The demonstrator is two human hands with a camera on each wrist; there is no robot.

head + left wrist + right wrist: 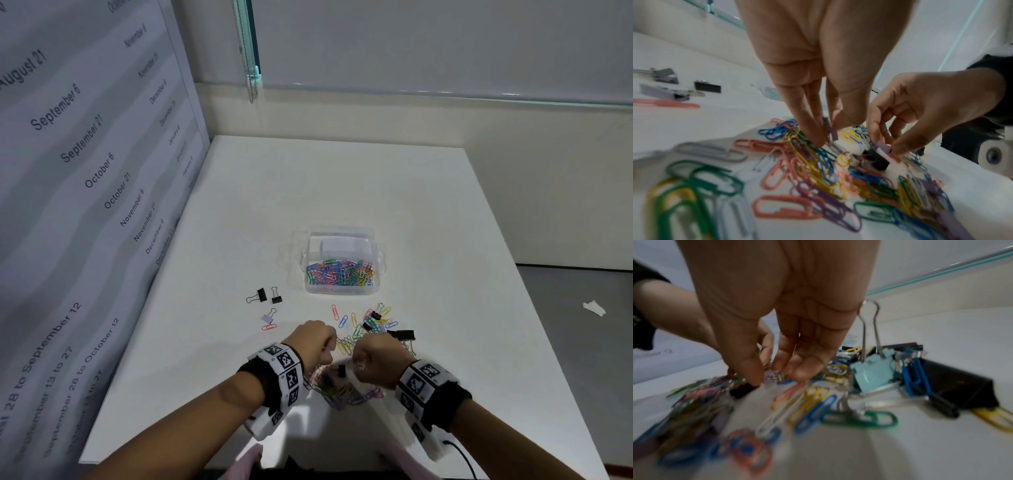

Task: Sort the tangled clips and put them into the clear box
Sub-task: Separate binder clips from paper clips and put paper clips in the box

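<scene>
A clear box (342, 289), partly filled with coloured paper clips, stands mid-table. Nearer to me lies a tangled pile of coloured paper clips (342, 390) mixed with small binder clips, and both hands hover over it. My left hand (829, 129) pinches a small purple clip (834, 136) between thumb and fingers. My right hand (889, 145) pinches a purple binder clip (882, 147), with a black binder clip (877, 158) just below it. In the right wrist view my right hand (774, 378) grips the blurred purple piece (772, 375). In the head view my left hand (327, 354) and right hand (359, 363) are curled close together.
Two black binder clips (269, 296), a purple one (268, 318) and a pink paper clip (269, 327) lie left of the box. Loose clips (363, 325) and a large black binder clip (402, 334) lie ahead. A light blue binder clip (871, 373) stands nearby. A printed panel (85, 205) walls the left side.
</scene>
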